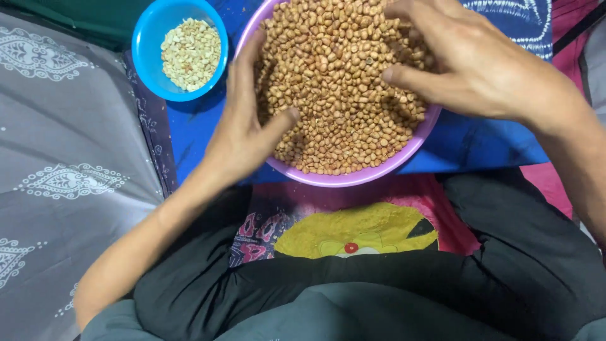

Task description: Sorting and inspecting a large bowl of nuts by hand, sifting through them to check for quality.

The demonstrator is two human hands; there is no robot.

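Two hands in purple bowl (pixel 353 179) heaped with brown-skinned peanuts (pixel 338 95), bowl on blue cloth (pixel 189 136) before crossed legs. Left hand (pixel 243 123) open at bowl's left rim, thumb on nuts. Right hand (pixel 470 60) spread over heap, fingertips buried; grip unclear. Blue bowl (pixel 146 47) of pale peeled peanuts (pixel 190 53) just left

Lighting: even, moderately bright, falling from above; colours are reading saturated. Shadows: soft ones are lying beneath the blue bowl (pixel 150 38) and under the purple bowl (pixel 353 179) rim. Glare: a faint sheen is showing on the blue bowl's wall. Focus: peanuts (pixel 341 88) are rendering crisply; the right hand (pixel 480 63) is showing slight softness. Edges: mild wide-angle stretching is appearing toward the corners.
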